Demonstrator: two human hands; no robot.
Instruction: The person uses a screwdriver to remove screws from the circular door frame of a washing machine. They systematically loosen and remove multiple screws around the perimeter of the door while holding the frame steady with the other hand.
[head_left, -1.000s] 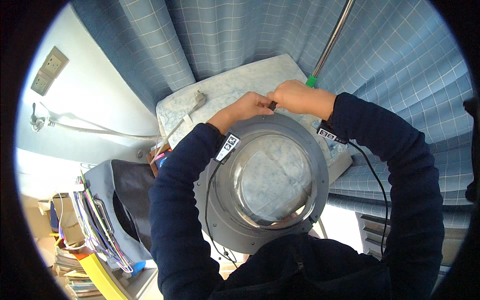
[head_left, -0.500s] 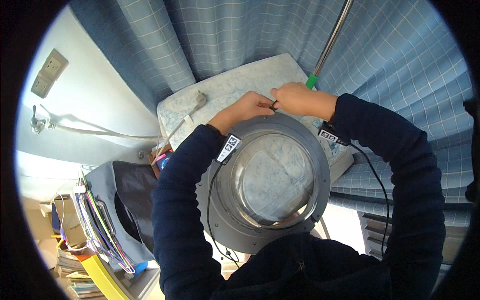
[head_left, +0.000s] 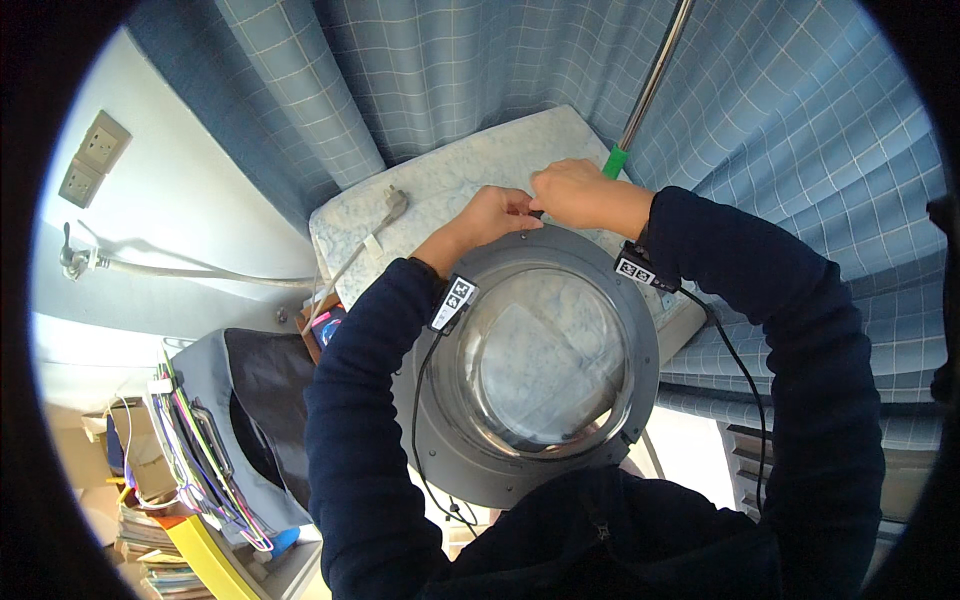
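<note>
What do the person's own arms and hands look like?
The sleeves are long, dark navy, with bunched folds. The left hand and right hand are ungloved. Each sleeve bears a small black device with a white, black-patterned label and thin black cable.

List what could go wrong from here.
The small dark piece between the left hand and right hand might slip and drop. The round grey frame could shift, since both hands are at its far edge and neither holds its near side. The black cable from the left wrist, hanging across the frame, may snag.
</note>
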